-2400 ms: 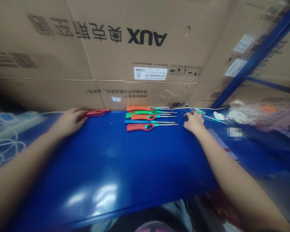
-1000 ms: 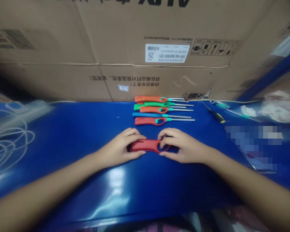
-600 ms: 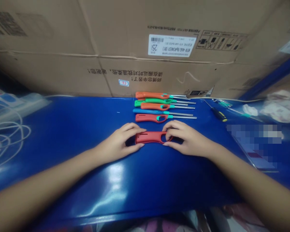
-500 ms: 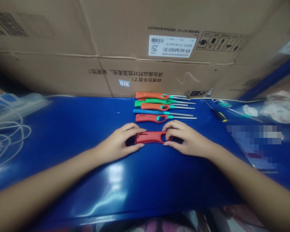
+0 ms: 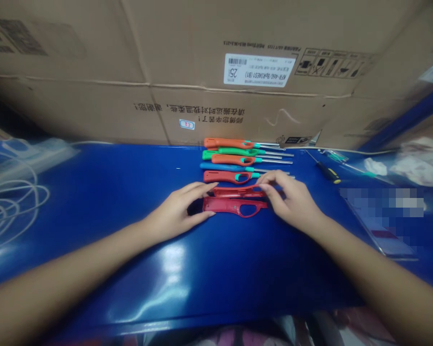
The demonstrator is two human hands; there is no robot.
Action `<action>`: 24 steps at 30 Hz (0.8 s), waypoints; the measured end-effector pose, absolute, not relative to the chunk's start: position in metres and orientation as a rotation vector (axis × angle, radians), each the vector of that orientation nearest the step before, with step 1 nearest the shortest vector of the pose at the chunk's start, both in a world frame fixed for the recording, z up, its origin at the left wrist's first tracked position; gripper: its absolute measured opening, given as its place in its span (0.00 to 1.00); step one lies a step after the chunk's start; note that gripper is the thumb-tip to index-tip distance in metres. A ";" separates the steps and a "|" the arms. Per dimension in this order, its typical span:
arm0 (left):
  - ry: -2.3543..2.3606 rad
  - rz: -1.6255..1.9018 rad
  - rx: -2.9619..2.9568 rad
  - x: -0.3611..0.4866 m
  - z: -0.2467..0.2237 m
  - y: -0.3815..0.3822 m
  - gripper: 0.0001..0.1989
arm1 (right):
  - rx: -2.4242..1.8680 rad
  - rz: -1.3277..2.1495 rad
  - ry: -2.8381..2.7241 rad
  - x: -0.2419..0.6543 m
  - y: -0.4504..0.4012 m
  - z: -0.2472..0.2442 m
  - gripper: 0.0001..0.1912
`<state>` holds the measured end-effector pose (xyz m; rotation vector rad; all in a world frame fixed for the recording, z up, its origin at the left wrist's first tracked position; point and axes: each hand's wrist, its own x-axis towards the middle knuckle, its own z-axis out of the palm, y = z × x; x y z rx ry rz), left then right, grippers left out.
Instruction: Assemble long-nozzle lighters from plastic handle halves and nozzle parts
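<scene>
The right hand's fingers [image 5: 270, 185] are curling down and pinching the right end of a slim red plastic lighter shell half [image 5: 238, 191], and the right hand [image 5: 294, 202] is arching above it. The left hand's fingers [image 5: 198, 188] are spread apart, their tips reaching the left end of a second red plastic lighter shell half [image 5: 223, 206], while the left hand [image 5: 175, 209] is staying low beside it.

Both moulded halves are lying lengthwise, one just behind the other, on the glossy blue counter [image 5: 111, 202]. The nearer one shows a curved finger loop near its right end.

Just beyond them, five utility lighters [image 5: 229, 159] are lying in a tight parallel row, their smooth orange, green and blue or red bodies ending in teal collars and thin steel tubes. Farther right, a screwdriver [image 5: 328, 175] with a black-and-yellow handle is lying on the counter. A coil of white cable [image 5: 10, 202] is looping at the far left, and a large corrugated cardboard carton [image 5: 166, 96] is standing behind everything.
</scene>
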<state>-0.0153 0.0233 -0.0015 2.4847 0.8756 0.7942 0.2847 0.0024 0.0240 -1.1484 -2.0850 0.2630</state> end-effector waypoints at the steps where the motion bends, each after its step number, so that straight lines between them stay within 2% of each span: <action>1: 0.877 0.792 2.491 -0.015 -0.002 0.023 0.28 | -1.194 0.255 -2.023 0.286 0.003 0.025 0.06; 4: 0.882 0.781 2.510 -0.015 -0.001 0.024 0.24 | -1.255 0.355 -1.929 0.290 0.005 0.029 0.10; 8: 0.866 0.774 2.513 -0.014 0.000 0.024 0.20 | -1.210 0.494 -2.124 0.290 0.003 0.033 0.12; 14: 0.901 0.785 2.471 -0.014 0.001 0.024 0.19 | -1.145 0.498 -2.430 0.278 -0.008 0.027 0.12; 19: 0.914 0.760 2.483 -0.011 0.005 0.024 0.20 | -1.244 0.383 -2.486 0.278 -0.006 0.022 0.13; 24: 0.813 0.746 2.529 -0.010 0.009 0.023 0.16 | -1.219 0.422 -2.468 0.281 -0.005 0.022 0.13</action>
